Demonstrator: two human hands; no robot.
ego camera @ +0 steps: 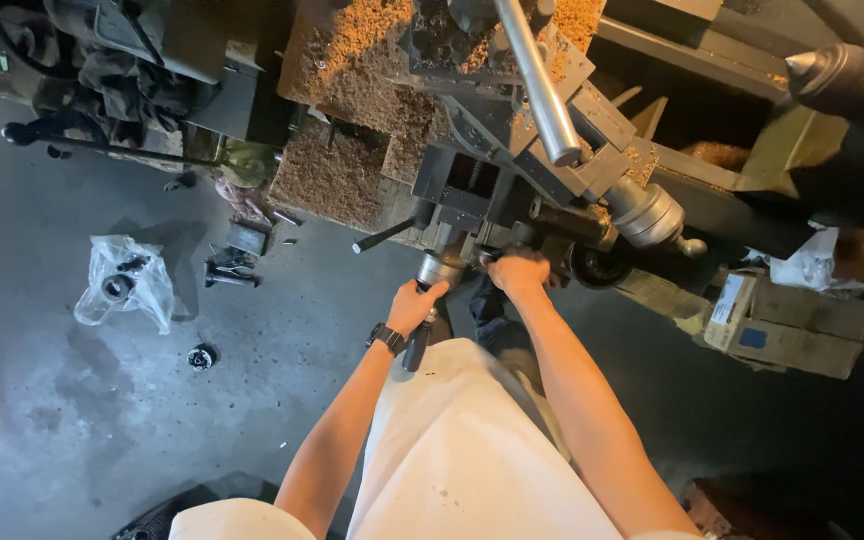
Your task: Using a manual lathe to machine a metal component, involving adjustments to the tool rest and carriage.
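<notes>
Lathe handwheel (440, 268) gripped by left hand (414, 305), right hand (518, 271) clenched on dark lever, mostly hidden, chuck cut off.

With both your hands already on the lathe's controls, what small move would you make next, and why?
Probably a slow, slight turn of the crank handle with the left hand, the right hand steadying the carriage: both hands are closed on controls, and wood shavings suggest cutting is under way.

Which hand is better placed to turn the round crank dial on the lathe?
Left, probably: the left hand already grips the crank dial. The right hand rests beside it on the carriage.
</notes>
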